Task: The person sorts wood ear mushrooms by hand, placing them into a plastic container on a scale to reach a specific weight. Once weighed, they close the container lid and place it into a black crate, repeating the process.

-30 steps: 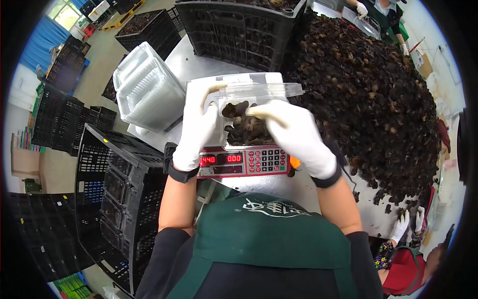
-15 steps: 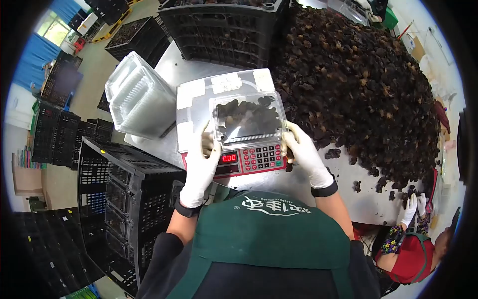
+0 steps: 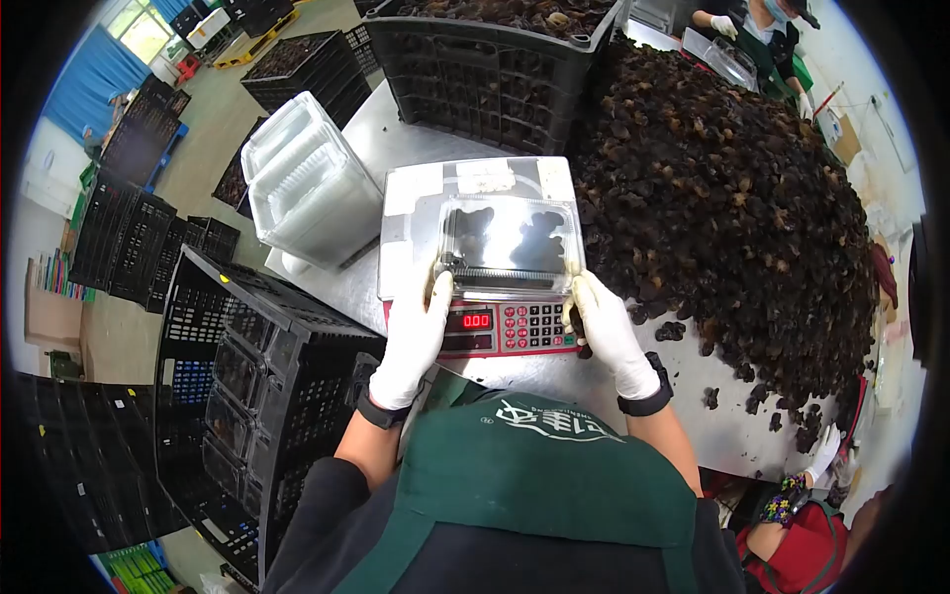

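Two gloved hands, the left hand (image 3: 416, 342) and right hand (image 3: 606, 332), grip the near corners of a clear box (image 3: 510, 243) sitting on a scale (image 3: 406, 228). The box looks filled and lidded. A large mushroom heap (image 3: 732, 198) lies unpacked at right.

Bright, even daylight fills the scene. It is strongest at the far left, where a pale window (image 3: 137, 28) beside the blue curtain (image 3: 94, 79) is nearly blown out. Shadows are soft and short. The clear plastic clamshell box (image 3: 510, 243) carries whitish glare across its lid, which veils its contents. The bare grey steel table top (image 3: 396, 134) has a dull sheen. The white-gloved left hand (image 3: 411, 342) and white-gloved right hand (image 3: 606, 332) look almost washed out. The large dark heap of dried fungus (image 3: 732, 198) is sharp at the centre and murkier to the right. Fisheye distortion bows the straight edges, and black vignetting fills every corner.
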A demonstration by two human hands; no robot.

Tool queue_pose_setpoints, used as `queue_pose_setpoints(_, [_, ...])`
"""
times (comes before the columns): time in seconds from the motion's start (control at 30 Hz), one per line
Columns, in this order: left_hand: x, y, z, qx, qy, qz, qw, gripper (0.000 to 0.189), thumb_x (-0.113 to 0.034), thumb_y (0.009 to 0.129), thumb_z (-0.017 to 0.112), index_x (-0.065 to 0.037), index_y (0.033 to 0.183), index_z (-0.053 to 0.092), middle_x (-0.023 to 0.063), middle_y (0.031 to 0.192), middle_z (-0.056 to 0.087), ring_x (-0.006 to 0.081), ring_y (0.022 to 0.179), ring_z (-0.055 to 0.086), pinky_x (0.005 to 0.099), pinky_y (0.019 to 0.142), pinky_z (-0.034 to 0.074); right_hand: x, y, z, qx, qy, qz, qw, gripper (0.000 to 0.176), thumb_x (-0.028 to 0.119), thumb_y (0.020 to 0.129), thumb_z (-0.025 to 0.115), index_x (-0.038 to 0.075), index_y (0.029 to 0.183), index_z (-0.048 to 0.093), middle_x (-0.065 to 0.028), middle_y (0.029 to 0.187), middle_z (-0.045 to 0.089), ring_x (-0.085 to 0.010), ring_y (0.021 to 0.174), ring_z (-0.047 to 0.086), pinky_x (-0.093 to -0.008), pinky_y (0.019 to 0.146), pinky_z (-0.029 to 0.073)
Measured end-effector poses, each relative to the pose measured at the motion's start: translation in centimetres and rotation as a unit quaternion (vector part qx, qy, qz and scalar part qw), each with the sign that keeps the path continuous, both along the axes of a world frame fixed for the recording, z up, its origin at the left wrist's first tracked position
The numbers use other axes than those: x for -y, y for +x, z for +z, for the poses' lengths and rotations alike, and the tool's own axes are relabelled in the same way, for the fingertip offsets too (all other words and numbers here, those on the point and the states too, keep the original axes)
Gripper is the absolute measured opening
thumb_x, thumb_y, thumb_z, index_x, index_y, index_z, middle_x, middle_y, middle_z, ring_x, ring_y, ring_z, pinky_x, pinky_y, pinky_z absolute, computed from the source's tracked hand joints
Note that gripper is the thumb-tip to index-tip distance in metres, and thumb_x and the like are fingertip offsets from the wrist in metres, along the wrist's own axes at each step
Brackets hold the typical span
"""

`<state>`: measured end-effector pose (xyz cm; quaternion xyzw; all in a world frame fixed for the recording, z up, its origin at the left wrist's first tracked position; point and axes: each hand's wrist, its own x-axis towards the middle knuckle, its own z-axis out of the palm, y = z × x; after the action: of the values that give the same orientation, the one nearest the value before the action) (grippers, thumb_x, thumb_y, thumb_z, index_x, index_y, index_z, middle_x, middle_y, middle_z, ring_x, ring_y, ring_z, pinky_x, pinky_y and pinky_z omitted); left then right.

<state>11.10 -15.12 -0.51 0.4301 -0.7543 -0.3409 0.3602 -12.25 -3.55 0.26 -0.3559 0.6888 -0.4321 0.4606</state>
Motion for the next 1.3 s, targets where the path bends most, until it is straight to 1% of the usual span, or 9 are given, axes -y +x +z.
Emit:
queue_pose_setpoints(0.03, [-0.1,-0.2,0.7,0.024,-0.083,0.005,0.996,0.044,-0.021,0.101,0.055,-0.009,0.143,0.051,0.0159,0.116,0.062,0.0255,0.104,0.062,0.0401,0.092,0.049,-0.2,0.0,-0.2,-0.008,-0.010,0.004,1.000,0.037,0.028,0.106,0.043,0.005,0.131,0.058,-0.0047,0.074,0.063,-0.0094,0.062,0.057,-0.0259,0.061,0.047])
queue_pose_setpoints(0.13, [-0.7,0.0,1.1,0.153,0.047,0.013,0.987,0.043,-0.017,0.099,0.056,-0.003,0.140,0.052,0.0134,0.122,0.058,0.0233,0.099,0.061,0.0311,0.087,0.049,-0.4,-0.3,-1.9,-0.045,-0.002,0.000,0.999,0.036,0.028,0.106,0.042,0.002,0.122,0.061,-0.0064,0.076,0.064,-0.0135,0.066,0.060,-0.0306,0.064,0.048])
queue_pose_setpoints(0.43, [-1.5,-0.1,0.6,-0.010,0.126,0.024,0.992,0.039,-0.016,0.103,0.050,-0.003,0.139,0.051,0.0084,0.113,0.059,0.0144,0.100,0.055,0.0287,0.086,0.046,0.6,0.1,-0.9,-0.048,-0.021,-0.023,0.998,0.040,0.025,0.106,0.040,0.008,0.141,0.048,0.0013,0.070,0.059,-0.0055,0.054,0.051,-0.0212,0.048,0.041])
queue_pose_setpoints(0.57, [-0.3,0.0,-1.9,-0.024,0.041,0.011,0.999,0.040,-0.013,0.101,0.052,-0.005,0.140,0.049,0.0091,0.114,0.059,0.0144,0.103,0.056,0.0302,0.091,0.047,0.6,0.0,-1.5,-0.065,-0.022,-0.003,0.998,0.038,0.024,0.104,0.043,0.009,0.138,0.050,0.0009,0.071,0.059,-0.0053,0.056,0.053,-0.0217,0.049,0.043])
queue_pose_setpoints(0.83, [-0.3,-0.7,1.1,-0.068,0.161,-0.006,0.985,0.054,-0.004,0.097,0.057,-0.010,0.149,0.041,0.0025,0.104,0.052,0.0108,0.090,0.054,0.0278,0.082,0.049,0.4,-0.4,0.7,0.062,0.007,-0.019,0.998,0.047,0.033,0.103,0.051,0.004,0.140,0.052,-0.0036,0.072,0.066,-0.0103,0.059,0.058,-0.0285,0.055,0.048])
queue_pose_setpoints(1.0, [0.5,-1.3,1.3,-0.071,0.001,-0.016,0.997,0.053,-0.004,0.097,0.053,-0.009,0.148,0.043,0.0168,0.139,0.040,0.0213,0.112,0.050,0.0286,0.085,0.050,-1.9,1.3,2.2,-0.242,-0.066,-0.028,0.968,0.024,0.025,0.092,0.068,0.005,0.105,0.070,-0.0092,0.077,0.069,-0.0118,0.066,0.065,-0.0277,0.063,0.051])
queue_pose_setpoints(1.1, [1.0,-1.0,0.9,0.028,-0.069,-0.032,0.997,0.051,-0.003,0.096,0.053,-0.009,0.146,0.047,0.0165,0.138,0.041,0.0235,0.116,0.050,0.0292,0.085,0.051,-1.5,3.5,1.9,-0.158,-0.123,0.130,0.971,0.031,0.018,0.094,0.062,0.009,0.124,0.065,-0.0085,0.076,0.066,-0.0111,0.067,0.062,-0.0267,0.065,0.050])
queue_pose_setpoints(1.23, [0.8,-1.1,0.8,-0.007,-0.045,-0.038,0.998,0.048,-0.006,0.096,0.053,-0.010,0.144,0.050,0.0175,0.138,0.042,0.0247,0.119,0.049,0.0292,0.085,0.048,0.5,4.2,0.4,-0.116,-0.109,0.153,0.975,0.044,0.016,0.096,0.058,0.011,0.139,0.054,-0.0026,0.072,0.061,-0.0079,0.062,0.057,-0.0253,0.063,0.049])
queue_pose_setpoints(1.3, [0.7,-0.8,0.2,0.022,-0.040,-0.034,0.998,0.049,-0.005,0.095,0.053,-0.009,0.143,0.049,0.0168,0.138,0.043,0.0270,0.123,0.047,0.0344,0.099,0.043,0.8,3.8,1.0,-0.014,-0.083,0.144,0.986,0.047,0.016,0.097,0.055,0.011,0.144,0.049,0.0003,0.070,0.058,-0.0063,0.061,0.054,-0.0245,0.061,0.048])
